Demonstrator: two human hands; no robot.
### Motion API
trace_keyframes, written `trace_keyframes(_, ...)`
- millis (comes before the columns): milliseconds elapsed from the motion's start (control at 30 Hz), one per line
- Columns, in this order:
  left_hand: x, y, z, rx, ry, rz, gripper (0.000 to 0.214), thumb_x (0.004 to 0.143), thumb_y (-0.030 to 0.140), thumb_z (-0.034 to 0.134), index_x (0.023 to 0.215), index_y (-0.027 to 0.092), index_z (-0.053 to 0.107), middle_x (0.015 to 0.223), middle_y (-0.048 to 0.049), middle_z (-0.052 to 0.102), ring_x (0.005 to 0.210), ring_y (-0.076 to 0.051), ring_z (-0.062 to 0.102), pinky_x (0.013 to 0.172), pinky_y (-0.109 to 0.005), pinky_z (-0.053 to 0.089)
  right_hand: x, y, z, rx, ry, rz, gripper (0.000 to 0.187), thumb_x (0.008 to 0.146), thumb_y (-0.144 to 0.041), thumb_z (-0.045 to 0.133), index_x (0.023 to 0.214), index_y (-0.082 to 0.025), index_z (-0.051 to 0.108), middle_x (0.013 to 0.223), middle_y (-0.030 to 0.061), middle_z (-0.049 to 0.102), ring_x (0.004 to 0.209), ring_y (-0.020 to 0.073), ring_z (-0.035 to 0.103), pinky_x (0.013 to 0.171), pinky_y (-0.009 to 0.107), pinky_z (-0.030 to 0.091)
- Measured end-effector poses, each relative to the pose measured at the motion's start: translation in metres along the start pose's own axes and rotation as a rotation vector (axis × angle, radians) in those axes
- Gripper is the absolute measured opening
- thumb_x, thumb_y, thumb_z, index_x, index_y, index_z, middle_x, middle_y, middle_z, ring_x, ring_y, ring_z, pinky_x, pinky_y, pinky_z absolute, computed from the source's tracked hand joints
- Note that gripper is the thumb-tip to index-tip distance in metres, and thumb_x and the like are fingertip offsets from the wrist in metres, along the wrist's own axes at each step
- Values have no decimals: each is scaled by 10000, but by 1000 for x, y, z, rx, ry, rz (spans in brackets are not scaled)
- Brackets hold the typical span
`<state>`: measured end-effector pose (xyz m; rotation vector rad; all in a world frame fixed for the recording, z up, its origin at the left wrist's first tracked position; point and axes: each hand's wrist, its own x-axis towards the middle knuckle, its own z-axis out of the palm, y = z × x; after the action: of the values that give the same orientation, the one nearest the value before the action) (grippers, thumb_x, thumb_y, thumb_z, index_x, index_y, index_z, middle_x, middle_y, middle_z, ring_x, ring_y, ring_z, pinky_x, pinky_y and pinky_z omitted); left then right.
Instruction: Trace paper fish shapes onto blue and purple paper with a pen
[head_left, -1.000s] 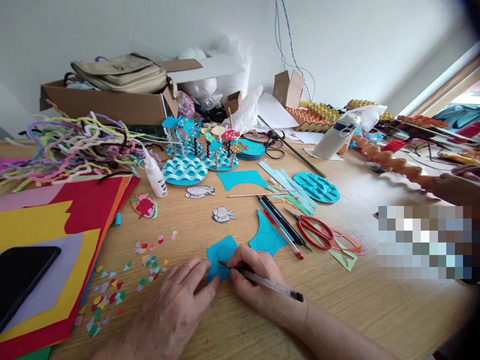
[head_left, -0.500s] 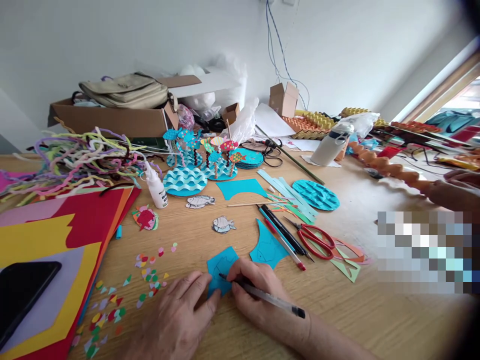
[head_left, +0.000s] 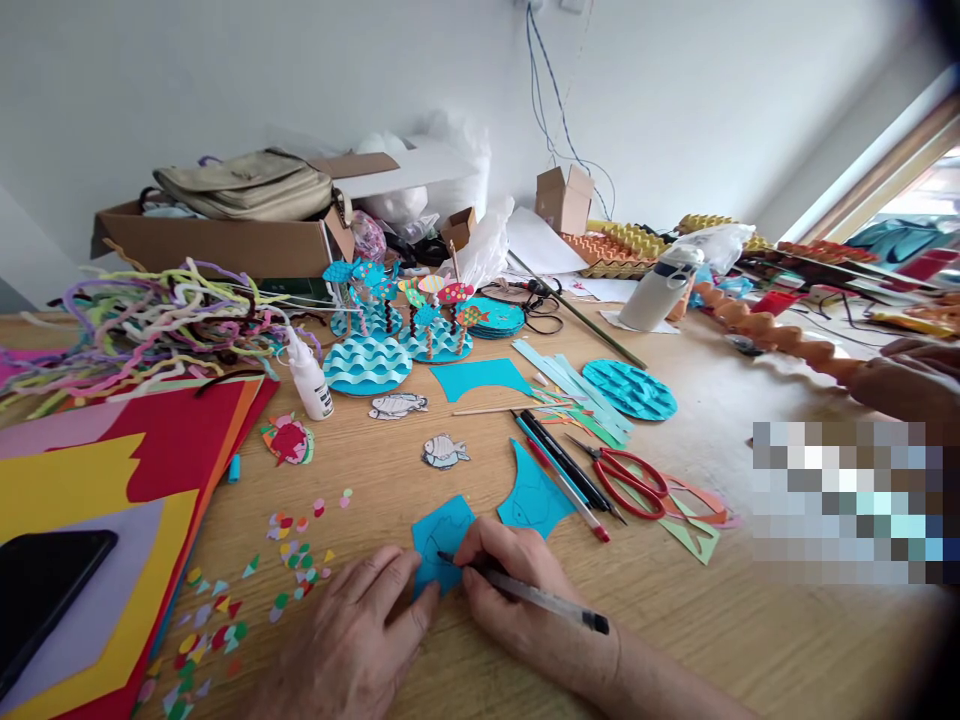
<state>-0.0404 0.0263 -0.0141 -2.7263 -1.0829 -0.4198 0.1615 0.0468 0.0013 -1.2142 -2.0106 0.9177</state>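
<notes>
In my right hand (head_left: 517, 590) is a pen (head_left: 544, 600) with a clear barrel and black end cap, its tip on a small piece of blue paper (head_left: 442, 515). A fish outline in dark line shows on that paper. My left hand (head_left: 352, 620) lies flat on the table, fingertips and thumb against the paper's left and lower edge, gripping nothing. Just beyond, another blue piece (head_left: 534, 495) bears a drawn fish. Two cut-out paper fish, a striped one (head_left: 444, 450) and a longer one (head_left: 397, 405), lie farther off.
Red-handled scissors (head_left: 630, 480) and several pens (head_left: 566, 460) lie to the right. A glue bottle (head_left: 309, 380) stands left, near paper confetti (head_left: 300, 560) and coloured sheets (head_left: 172, 430). Finished fish stands (head_left: 435, 340) are behind. Another person's hand (head_left: 911, 375) is at far right.
The pen tip has barely moved, and a little more of the fish outline shows on the paper. The view has shifted slightly; both hands keep their places.
</notes>
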Motion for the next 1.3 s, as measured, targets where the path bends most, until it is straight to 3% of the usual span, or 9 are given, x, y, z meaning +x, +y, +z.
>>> trace_keyframes(333,2,3,-4,-12,-99,-31,475,757,31,415,1141,271,557,1058,-24,622,966,-208,577,792,-327,523,0,2,3,-28,37,9,137,662,-97,445,722,-204,505,555,-53,483,488,87,437,484,180,326)
trace_keyframes(500,0,3,-3,0,-55,-37,469,769,31,405,1128,286,565,1068,-21,622,975,-208,576,785,-323,525,0,1,2,-44,29,-9,133,662,-102,442,720,-206,501,559,-50,495,491,89,444,490,183,337)
trace_keyframes(1300,3,3,-6,-36,-118,-30,443,771,32,422,1126,259,558,1071,-44,619,986,-229,580,785,-357,536,1,0,2,-65,11,-4,132,672,-112,441,741,-204,505,574,-43,508,500,98,464,496,191,342)
